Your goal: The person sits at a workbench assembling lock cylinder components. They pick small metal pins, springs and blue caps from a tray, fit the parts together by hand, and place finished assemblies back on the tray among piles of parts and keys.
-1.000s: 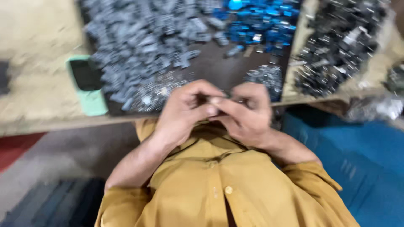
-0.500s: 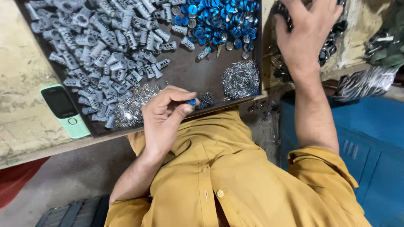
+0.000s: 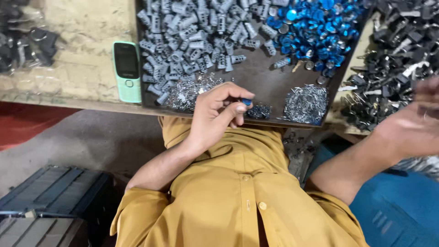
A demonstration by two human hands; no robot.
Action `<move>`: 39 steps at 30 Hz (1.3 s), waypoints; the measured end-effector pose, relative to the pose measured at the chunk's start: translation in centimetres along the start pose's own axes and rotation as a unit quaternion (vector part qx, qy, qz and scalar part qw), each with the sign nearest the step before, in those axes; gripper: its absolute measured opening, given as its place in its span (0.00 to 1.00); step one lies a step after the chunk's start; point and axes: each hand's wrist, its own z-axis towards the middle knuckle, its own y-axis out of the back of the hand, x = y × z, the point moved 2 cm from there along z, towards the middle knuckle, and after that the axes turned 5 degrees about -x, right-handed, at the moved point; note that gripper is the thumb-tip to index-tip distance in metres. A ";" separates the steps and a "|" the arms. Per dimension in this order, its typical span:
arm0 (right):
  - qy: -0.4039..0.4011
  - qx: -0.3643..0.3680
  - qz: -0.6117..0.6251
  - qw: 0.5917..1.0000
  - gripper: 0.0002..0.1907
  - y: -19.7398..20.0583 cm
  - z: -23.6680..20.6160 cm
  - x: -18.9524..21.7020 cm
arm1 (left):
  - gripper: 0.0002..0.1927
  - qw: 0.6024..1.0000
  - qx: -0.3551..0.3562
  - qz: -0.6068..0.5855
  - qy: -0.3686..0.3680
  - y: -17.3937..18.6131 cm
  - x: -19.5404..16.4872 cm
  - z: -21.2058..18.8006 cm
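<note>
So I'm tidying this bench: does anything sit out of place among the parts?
Yes: a mint-green phone lies on the bench beside the dark tray, the only non-part there. A few grey pieces stray toward the blue caps.

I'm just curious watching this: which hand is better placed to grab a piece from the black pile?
Probably the right. The right hand, though blurred, is beside the black pile. The left hand is busy pinching a small blue part at the tray's near edge.
</note>
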 end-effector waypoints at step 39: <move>-0.260 0.377 -0.248 0.854 0.08 -19.4 -16.3 0.2 | 0.13 0.948 -0.022 0.224 -0.226 2.6 -2.0 -0.9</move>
